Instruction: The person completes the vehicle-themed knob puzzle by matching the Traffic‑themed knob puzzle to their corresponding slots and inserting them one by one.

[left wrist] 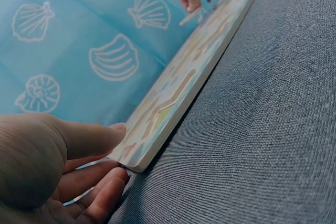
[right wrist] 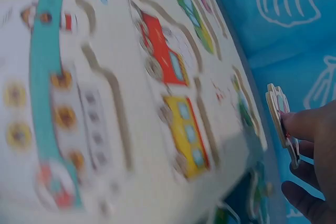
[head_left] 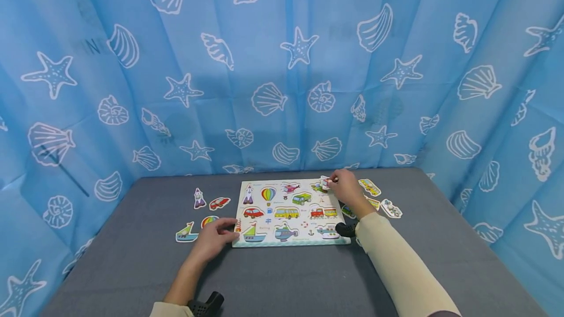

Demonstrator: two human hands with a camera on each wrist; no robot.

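A wooden peg-style puzzle board (head_left: 308,243) with vehicle pictures in cut-out recesses lies on the table. My left hand (head_left: 213,241) holds its front left edge, thumb over the top face and fingers at the side, as the left wrist view shows at the corner of the board (left wrist: 199,77). Over the far right corner, my right hand (head_left: 348,191) pinches a small wooden puzzle piece (right wrist: 282,116) between thumb and fingers. That piece is tilted nearly edge-on, so its picture is mostly hidden. Below it is the board's green plane recess (head_left: 318,187).
Left of the board lie a rocket piece (head_left: 199,198), a red car piece (head_left: 219,203), a balloon piece (head_left: 209,220) and a sailboat piece (head_left: 187,233). To the right are a yellow vehicle piece (head_left: 369,187) and a whitish piece (head_left: 390,208). A blue curtain (head_left: 299,111) hangs behind.
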